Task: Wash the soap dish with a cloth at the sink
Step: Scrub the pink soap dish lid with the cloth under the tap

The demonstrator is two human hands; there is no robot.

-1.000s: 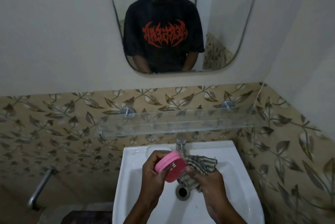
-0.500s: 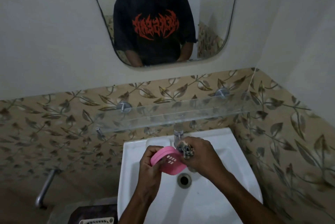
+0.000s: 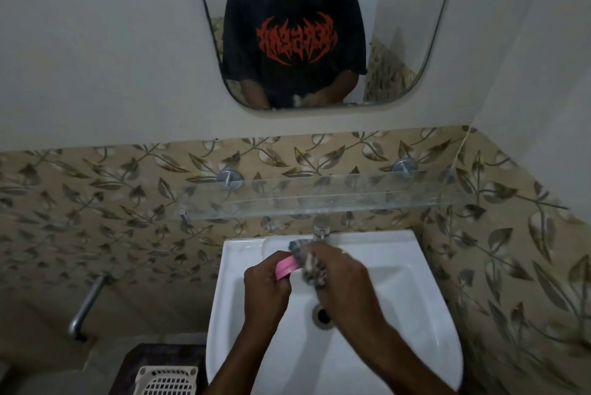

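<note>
A rounded mirror (image 3: 323, 26) fills the wall at twelve o'clock and reflects a person in a black T-shirt with a red print. Below it a band of leaf-patterned tiles (image 3: 96, 202) runs across the wall, carrying a clear glass shelf (image 3: 345, 199) on two round metal mounts. Under the shelf, from the centre down to six o'clock, sits the white wash basin (image 3: 399, 314), with a chrome tap (image 3: 320, 230) at its back edge and a round drain (image 3: 323, 315) in the bowl. At eight o'clock a metal pipe (image 3: 86, 308) slants down the wall, and at seven o'clock stands a cream slotted plastic basket (image 3: 168, 380). Over the bowl, the left hand (image 3: 267, 287) grips the pink soap dish (image 3: 285, 267), fingers curled around its lower edge, holding it on its side just in front of the tap. The right hand (image 3: 343, 279) is clenched around a grey patterned cloth (image 3: 311, 263), bunched and pressed against the dish's right side.
</note>
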